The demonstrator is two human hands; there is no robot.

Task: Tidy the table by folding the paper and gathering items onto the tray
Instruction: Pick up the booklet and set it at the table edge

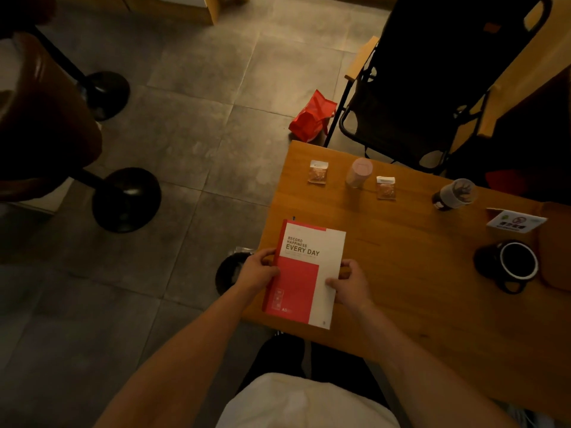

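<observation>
A red and white notebook [304, 273] printed "EVERY DAY" lies at the near left corner of the wooden table [401, 273]. My left hand [259, 270] grips its left edge and my right hand [350, 281] grips its right edge. Two small snack packets [318, 172] [385, 188] lie at the far side, with a pink cup [358, 173] standing between them. A dark bottle [452, 194] lies on its side further right. A black mug [514, 264] stands on an orange tray [553, 251] at the right edge.
A small sign card [516, 224] rests on the tray's far part. A black chair [432, 88] stands behind the table, with a red bag [312, 117] on the floor beside it. Black stool bases [126, 199] stand on the tiled floor to the left.
</observation>
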